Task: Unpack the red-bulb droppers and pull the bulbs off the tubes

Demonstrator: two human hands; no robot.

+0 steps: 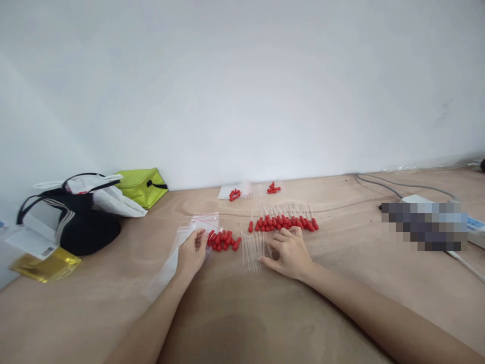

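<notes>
A: Where are our clear tubes (252, 251)?
B: At the middle of the table (212, 323), in a close row, between our two hands. We have our right hand (290, 255) over their three o'clock end, its thumb and index finger part-way apart, the other fingers bent toward the bulbs beyond. We cannot tell whether it pinches a tube.
A: And our left hand (192, 253)?
B: At nine o'clock of the tubes, thumb and index finger drawn close together, beside the loose red bulbs (223, 241). We cannot tell whether they grip one.
A: Which way do the tubes point?
B: With twelve o'clock at the wall (265, 91), their long axes run roughly from eleven to five, side by side. They look slim, see-through and pale against the wood.
A: What lies around them?
B: Toward one o'clock we see the bulbed tubes (280, 222), their glossy red ends toward us and clear stems toward the wall. Farther off, around twelve, are two small red clusters, the nine o'clock one (235, 194) and the three o'clock one (273, 188). Flat plastic bags (204, 221) lie by our left hand.
A: Farther out?
B: Toward ten we have a lime-green bag (138, 187) and a black bag (91, 230); at nine, a gold packet (49, 267). Toward two, grey cables (409, 182) run behind a pixelated patch.
</notes>
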